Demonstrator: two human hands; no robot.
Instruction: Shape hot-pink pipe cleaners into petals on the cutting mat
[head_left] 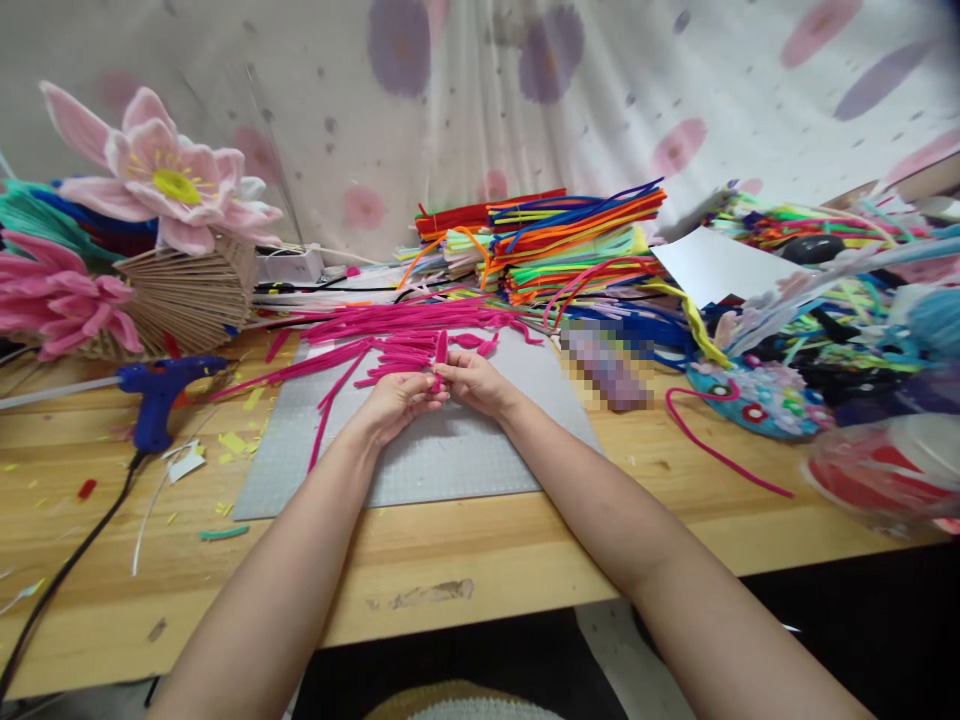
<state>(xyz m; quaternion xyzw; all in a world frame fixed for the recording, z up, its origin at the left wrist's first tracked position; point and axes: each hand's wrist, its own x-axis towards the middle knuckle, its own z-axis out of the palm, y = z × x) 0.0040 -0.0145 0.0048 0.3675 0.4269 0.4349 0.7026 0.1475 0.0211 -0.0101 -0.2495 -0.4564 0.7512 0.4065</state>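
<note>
Over the grey cutting mat (450, 470), my left hand (401, 403) and my right hand (474, 382) meet with their fingers pinched on a short magenta pipe cleaner piece (441, 348). Its upper part stands upright above my fingertips; its lower end is partly hidden by them. Just behind my hands lies a row of cut magenta pipe cleaners (401, 358). Beyond these stretches a bundle of long magenta pipe cleaners (382, 320). A few shaped magenta pieces (469, 343) rest behind my right hand.
On the left are a blue glue gun (161, 395) with a black cord and a pink fuzzy flower (176, 180). Stacked coloured pipe cleaners (577, 240) stand at the back. To the right are a decorated blue piece (757, 400) and a red-and-white container (885, 465). Scraps litter the wooden table (247, 580).
</note>
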